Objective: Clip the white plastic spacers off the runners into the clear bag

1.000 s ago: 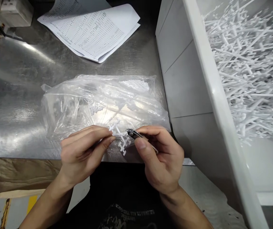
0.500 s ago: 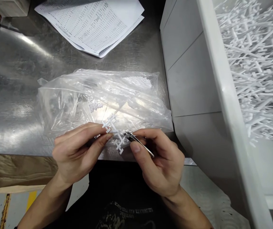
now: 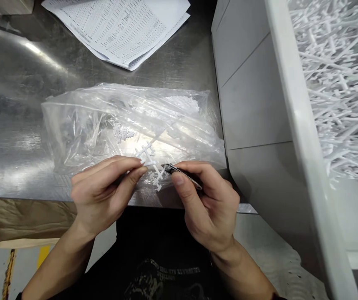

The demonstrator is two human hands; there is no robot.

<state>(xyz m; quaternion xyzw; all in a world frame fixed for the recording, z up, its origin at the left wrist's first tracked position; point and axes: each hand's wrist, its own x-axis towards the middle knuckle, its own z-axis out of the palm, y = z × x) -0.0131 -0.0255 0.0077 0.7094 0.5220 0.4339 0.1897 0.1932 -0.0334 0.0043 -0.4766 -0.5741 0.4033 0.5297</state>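
Pinched between the thumb and fingers of my left hand [image 3: 108,189] is a white branched plastic piece [image 3: 154,166] with short side stubs. My right hand [image 3: 208,200] is closed on a small metal nail clipper [image 3: 187,177], its jaws at the right side of the white piece. Both hands are over the near edge of the metal table. Just beyond them lies a clear plastic bag [image 3: 85,110], with small white parts [image 3: 122,132] showing at its middle and more at its upper right.
A large white bin [image 3: 254,91] stands along the right, with many thin white plastic sticks [image 3: 348,91] in it. Printed sheets [image 3: 119,29] lie at the back of the metal table [image 3: 16,96]. Brown material [image 3: 22,221] is below the table's near edge at left.
The clipper's lever has come down closer to its body in my right hand. The white piece has tilted slightly in my left fingers. The whole view has shifted a little.
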